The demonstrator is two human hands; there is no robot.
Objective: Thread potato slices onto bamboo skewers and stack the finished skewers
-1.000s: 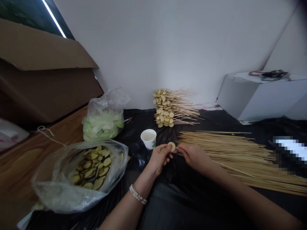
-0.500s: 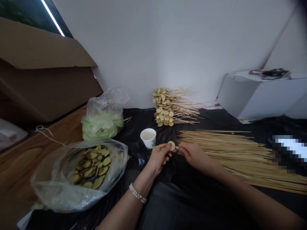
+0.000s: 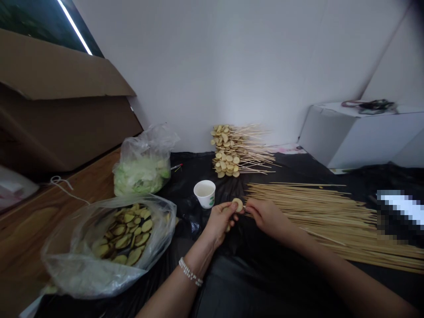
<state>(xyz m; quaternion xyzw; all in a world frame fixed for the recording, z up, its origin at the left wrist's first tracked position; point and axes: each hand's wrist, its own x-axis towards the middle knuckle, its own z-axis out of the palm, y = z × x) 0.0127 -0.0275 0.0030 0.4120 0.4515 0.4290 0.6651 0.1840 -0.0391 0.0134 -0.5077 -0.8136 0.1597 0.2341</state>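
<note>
Pinched between the thumb and fingers of my left hand point(image 3: 220, 221) is a round, pale potato slice point(image 3: 237, 205). More potato shows below those fingers, mostly covered by them. Close on its right, my right hand point(image 3: 266, 215) is closed on a thin bamboo skewer point(image 3: 323, 237), whose front end meets the slice's edge. The skewer's back part sticks out beyond my right forearm. A white paper cup point(image 3: 204, 194) stands just behind my left hand. Loose bamboo skewers point(image 3: 314, 205) lie in a wide layer beside and beyond my right hand.
An open plastic bag of potato slices point(image 3: 132, 229) lies at left, with a bag of pale green vegetable pieces point(image 3: 142, 174) behind it. Skewered potato slices point(image 3: 227, 150) are piled by the wall. A cardboard box point(image 3: 66, 119) and a white box point(image 3: 364, 132) flank the black-covered surface point(image 3: 232, 274).
A skewer's back end now shows past my right forearm. Both hands stay close together at the potato slice, and the view has tilted slightly.
</note>
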